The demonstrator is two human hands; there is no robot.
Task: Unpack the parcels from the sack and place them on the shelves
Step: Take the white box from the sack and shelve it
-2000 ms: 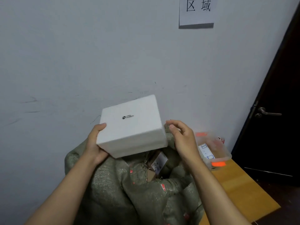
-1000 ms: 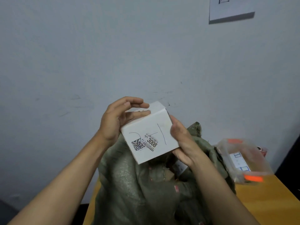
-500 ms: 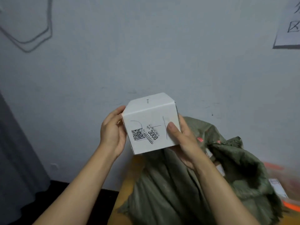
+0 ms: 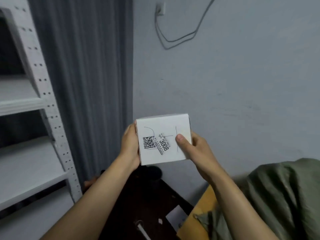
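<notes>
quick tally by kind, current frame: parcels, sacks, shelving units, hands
white parcel: 1, held between left hand and right hand
green sack: 1
white shelving unit: 1
hands: 2
Total: 5

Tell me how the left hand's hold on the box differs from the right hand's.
The left hand clasps the box's left side, with no digit on the printed face; the right hand lays its thumb across that face. The left hand sits beside the QR code; the right thumb rests near the pen line. Both hands hold the box up together, clear of the sack.
</notes>
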